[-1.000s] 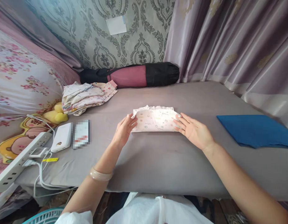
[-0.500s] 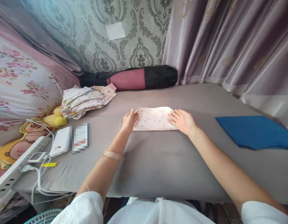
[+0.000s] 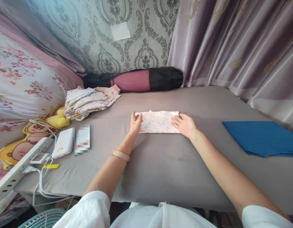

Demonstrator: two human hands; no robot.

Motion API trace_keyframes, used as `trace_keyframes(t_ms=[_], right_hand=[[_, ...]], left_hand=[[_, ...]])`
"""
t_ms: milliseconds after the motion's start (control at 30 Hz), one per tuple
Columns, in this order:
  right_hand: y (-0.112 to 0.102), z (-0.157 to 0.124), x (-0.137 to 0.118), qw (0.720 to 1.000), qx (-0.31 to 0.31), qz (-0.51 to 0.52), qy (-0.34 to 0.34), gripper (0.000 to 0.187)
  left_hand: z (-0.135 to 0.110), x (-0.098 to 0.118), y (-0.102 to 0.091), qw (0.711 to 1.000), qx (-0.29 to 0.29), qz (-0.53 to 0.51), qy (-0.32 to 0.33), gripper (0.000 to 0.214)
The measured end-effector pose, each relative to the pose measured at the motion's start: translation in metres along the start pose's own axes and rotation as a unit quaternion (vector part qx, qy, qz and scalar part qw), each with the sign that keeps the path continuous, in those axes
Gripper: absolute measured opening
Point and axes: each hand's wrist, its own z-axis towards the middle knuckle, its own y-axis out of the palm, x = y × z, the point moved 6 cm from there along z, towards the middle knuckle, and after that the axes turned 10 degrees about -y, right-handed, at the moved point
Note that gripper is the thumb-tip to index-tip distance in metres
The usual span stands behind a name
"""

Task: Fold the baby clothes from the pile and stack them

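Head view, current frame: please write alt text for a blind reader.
A person's left hand and right hand are at either end of a pale printed cloth near the middle of a grey-covered surface. A fabric pile lies to the left, a blue cloth right, and a black-and-pink roll along the patterned wall.

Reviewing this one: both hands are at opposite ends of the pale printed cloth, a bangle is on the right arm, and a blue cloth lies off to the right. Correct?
Not quite: the head view shows the bangle on the left arm. The left hand and right hand are at opposite ends of the pale printed cloth, and the blue cloth lies off to the right.
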Motion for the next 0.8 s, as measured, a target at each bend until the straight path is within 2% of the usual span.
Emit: trace_keyframes(t_ms=[167, 267, 333, 400, 500, 567, 667, 800], right_hand=[[0.001, 0.009, 0.001, 0.985, -0.048, -0.152, -0.063, 0.063], [0.014, 0.013, 0.001, 0.956, -0.078, -0.253, -0.127, 0.062], [0.027, 0.013, -0.002, 0.911, -0.081, -0.360, -0.186, 0.059], [0.045, 0.009, -0.002, 0.831, -0.095, -0.485, -0.255, 0.056], [0.071, 0.004, 0.008, 0.696, -0.138, -0.631, -0.315, 0.056], [0.080, 0.005, 0.018, 0.641, -0.155, -0.682, -0.317, 0.057], [0.085, 0.008, 0.029, 0.608, -0.165, -0.707, -0.320, 0.057], [0.085, 0.011, 0.035, 0.602, -0.163, -0.712, -0.321, 0.058]], left_hand=[[-0.007, 0.004, 0.009, 0.992, 0.008, 0.118, 0.037, 0.068], [-0.015, 0.015, 0.027, 0.966, -0.020, 0.216, 0.138, 0.054], [-0.023, 0.021, 0.044, 0.930, -0.059, 0.293, 0.216, 0.048], [-0.030, 0.022, 0.061, 0.881, -0.090, 0.380, 0.268, 0.048], [-0.034, 0.016, 0.076, 0.800, -0.092, 0.516, 0.291, 0.050], [-0.034, 0.011, 0.080, 0.754, -0.082, 0.579, 0.298, 0.050], [-0.031, 0.004, 0.080, 0.712, -0.066, 0.628, 0.308, 0.050], [-0.023, -0.004, 0.076, 0.693, -0.059, 0.650, 0.306, 0.051]])
